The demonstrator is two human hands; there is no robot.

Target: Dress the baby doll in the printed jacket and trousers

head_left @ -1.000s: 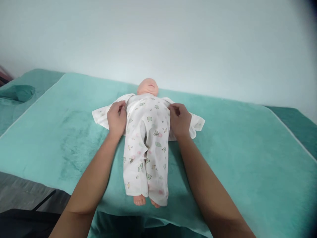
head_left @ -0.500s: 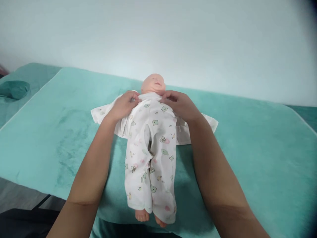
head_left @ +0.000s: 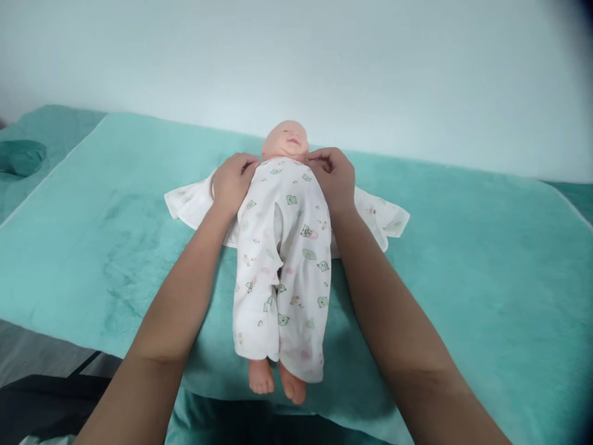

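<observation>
On the left, a green sheet [head_left: 139,247] covers the bed, and one flat sleeve of a white shirt [head_left: 189,201] pokes out. Next comes the left hand [head_left: 235,180], at the doll's shoulder. Its fingers are bent; I cannot tell if they have hold of any cloth.

In the middle, the doll [head_left: 283,139] lies on its back on the sheet, feet toward the person. White pants [head_left: 303,253] lie over its tummy and legs, their top just under its chin.

The right hand [head_left: 334,179] is curled by the neck, thumb and finger close together. I cannot tell if it pinches cloth. The other sleeve sticks out past it.

Both hands have just moved out from the doll's upper chest, so the work seems to be at the shoulders now. The pants have little green animal pictures. I see no words to read.
</observation>
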